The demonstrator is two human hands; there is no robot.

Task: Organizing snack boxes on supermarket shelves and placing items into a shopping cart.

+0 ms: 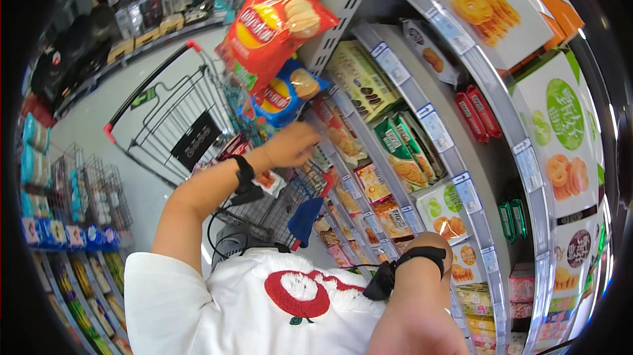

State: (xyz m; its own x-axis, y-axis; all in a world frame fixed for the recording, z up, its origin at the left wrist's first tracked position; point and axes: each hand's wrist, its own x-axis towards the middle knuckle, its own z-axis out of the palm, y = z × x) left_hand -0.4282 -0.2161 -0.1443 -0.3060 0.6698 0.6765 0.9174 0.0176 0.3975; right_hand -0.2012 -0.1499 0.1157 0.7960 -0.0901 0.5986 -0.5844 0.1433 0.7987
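Observation:
My left hand (pixel 293 144) reaches over a wire shopping cart (pixel 292 201), its fingers partly curled and blurred. It is nearest to a hanging blue Lay's chip bag (pixel 282 95) and the shelf edge; whether anything is in its fingers cannot be made out. Above the blue bag hangs a red Lay's chip bag (pixel 274 28). My right forearm is bent up towards the camera, and my right hand (pixel 420 332) is blurred at the bottom edge, its fingers cut off. Both wrists wear black straps. Inside the cart lie a white packet (pixel 271 183) and red packages (pixel 235 146).
Shelves on the right hold biscuit boxes (pixel 566 107), green biscuit packs (pixel 403 152) and red packs (pixel 477 112), with price tags along the rails. A blue cloth (pixel 305 221) hangs at the cart's side. Another black-handled cart (pixel 148 88) section stretches left. Wire baskets (pixel 91 189) stand far left.

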